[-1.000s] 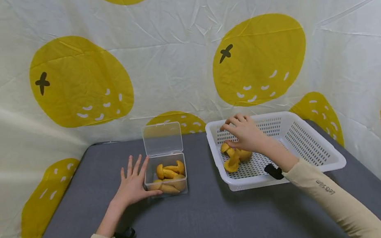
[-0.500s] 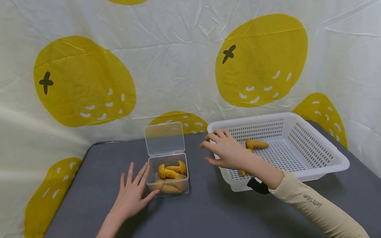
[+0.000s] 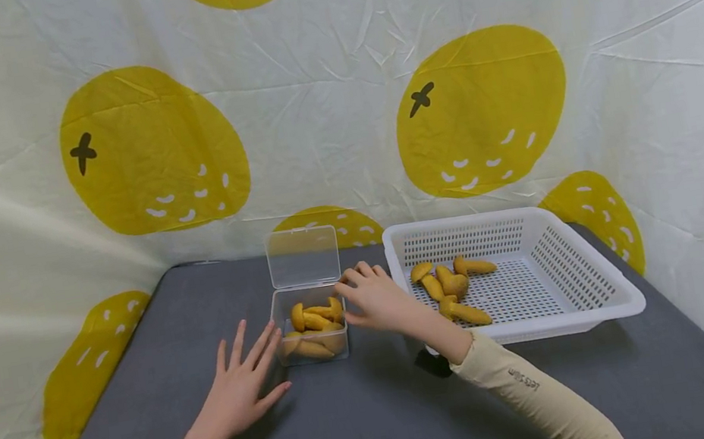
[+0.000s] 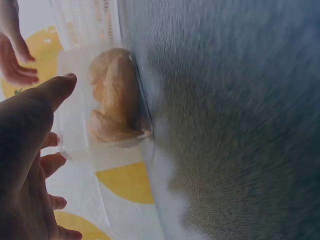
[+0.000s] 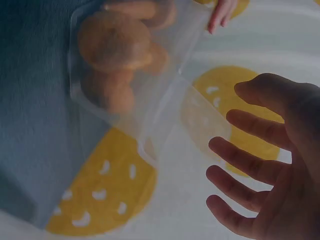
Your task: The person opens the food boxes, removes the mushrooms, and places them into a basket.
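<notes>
Right sleeve [image 3: 531, 383]: small dark lettering, too small to read. Left hand [image 3: 237, 388]: one, flat on the grey desk [image 3: 370, 424], fingers spread, tips just beside the clear box [image 3: 310, 326], holding nothing. Right hand [image 3: 375, 300]: one, fingers relaxed and apart, at the box's right rim, holding nothing. Clear box: one, lid up, several yellow-orange pieces [image 3: 314, 319] inside. White basket [image 3: 561, 271]: one, right of the box, about six like pieces [image 3: 449, 287]

A clear plastic lidded box [image 3: 310, 323] holds orange-yellow pastries [image 3: 315, 326]. The slotted plastic basket [image 3: 561, 271] is white, the surface [image 3: 383, 414] dark grey, and the cream backdrop cloth [image 3: 318, 94] bears big yellow fruit prints.
</notes>
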Tool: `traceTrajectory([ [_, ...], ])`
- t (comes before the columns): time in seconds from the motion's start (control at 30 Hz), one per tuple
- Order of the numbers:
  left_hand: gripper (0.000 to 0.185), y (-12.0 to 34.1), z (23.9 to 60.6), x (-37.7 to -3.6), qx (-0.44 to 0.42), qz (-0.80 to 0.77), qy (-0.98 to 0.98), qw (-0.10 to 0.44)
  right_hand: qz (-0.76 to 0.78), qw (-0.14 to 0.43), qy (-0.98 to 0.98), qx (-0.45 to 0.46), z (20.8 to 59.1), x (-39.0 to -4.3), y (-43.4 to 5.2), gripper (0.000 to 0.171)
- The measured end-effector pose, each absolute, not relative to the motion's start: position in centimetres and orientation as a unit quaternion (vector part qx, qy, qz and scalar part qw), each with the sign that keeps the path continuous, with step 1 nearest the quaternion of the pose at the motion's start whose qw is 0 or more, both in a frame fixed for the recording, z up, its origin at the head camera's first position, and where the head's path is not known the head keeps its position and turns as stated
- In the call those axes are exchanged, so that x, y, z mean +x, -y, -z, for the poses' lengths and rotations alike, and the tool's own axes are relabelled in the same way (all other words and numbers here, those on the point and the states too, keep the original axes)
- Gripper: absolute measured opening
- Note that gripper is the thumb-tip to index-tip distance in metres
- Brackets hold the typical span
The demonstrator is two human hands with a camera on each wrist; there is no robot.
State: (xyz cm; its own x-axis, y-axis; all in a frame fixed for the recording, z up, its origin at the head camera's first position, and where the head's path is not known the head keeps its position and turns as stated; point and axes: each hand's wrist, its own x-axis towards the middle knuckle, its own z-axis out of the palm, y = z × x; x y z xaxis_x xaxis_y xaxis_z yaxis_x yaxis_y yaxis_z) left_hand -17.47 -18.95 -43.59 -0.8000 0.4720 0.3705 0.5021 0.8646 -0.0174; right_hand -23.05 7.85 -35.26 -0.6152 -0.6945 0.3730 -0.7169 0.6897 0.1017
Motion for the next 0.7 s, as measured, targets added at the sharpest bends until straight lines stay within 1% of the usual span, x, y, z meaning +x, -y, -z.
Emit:
traceTrajectory([
  [0.1, 0.08, 18.9, 43.5, -17.0, -0.256, 0.038, 0.948, 0.186, -0.031, 0.178, 0.906, 0.384, 35.9, -23.5, -6.6, 0.023],
  [0.27, 0.079, 18.9, 43.7, -16.7, -0.247, 0.04, 0.95, 0.185, -0.037, 0.162, 0.912, 0.375, 36.9, -24.3, -4.7, 0.031],
  [0.37, 0.077, 18.9, 43.9, -16.7, -0.248, 0.052, 0.949, 0.19, -0.031, 0.161, 0.911, 0.379, 37.2, -24.5, -3.8, 0.034],
  [0.7, 0.075, 18.7, 43.9, -16.7, -0.245, 0.071, 0.949, 0.184, 0.019, 0.164, 0.918, 0.362, 38.3, -25.2, -1.7, 0.035],
])
